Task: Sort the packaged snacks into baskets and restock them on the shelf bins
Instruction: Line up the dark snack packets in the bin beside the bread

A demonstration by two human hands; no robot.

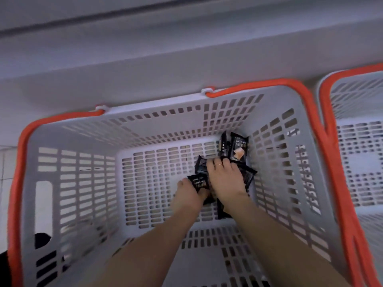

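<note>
Both arms reach down into the basket [68, 183], a grey slotted one with an orange rim handle.

Left hand [187, 193]: low on the basket floor, fingers curled around a small black packet [199, 182]. The packet stands up out of the grip, printed face toward the viewer, and the thumb lies along its left edge. Firm hold, hand closed around it.

Right hand [224, 177]: just right of the left hand, almost touching it. Palm down, fingers bent over a pile of black packets [247, 175]. A ring shows on one finger. The fingertips press into the pile near its top. I cannot tell whether they have closed around any single packet or only rest on the heap.

Packets: all black wrappers, bunched in the far right part of the floor, under and around the right hand. Beyond the right fingertips, two stand upright against the basket's far right corner: one wide packet [239, 147] showing a picture of a tan snack, and one narrow packet [223, 145] edge-on at its left. Another dark packet [202, 164] lies just left of the right fingertips, above the left hand's packet. More dark wrapper shows below the right wrist, partly hidden by the arm.

Floor left of the left hand: bare slotted plastic.

Second basket [360, 141], same type, sits right of the right arm, rims touching.
</note>
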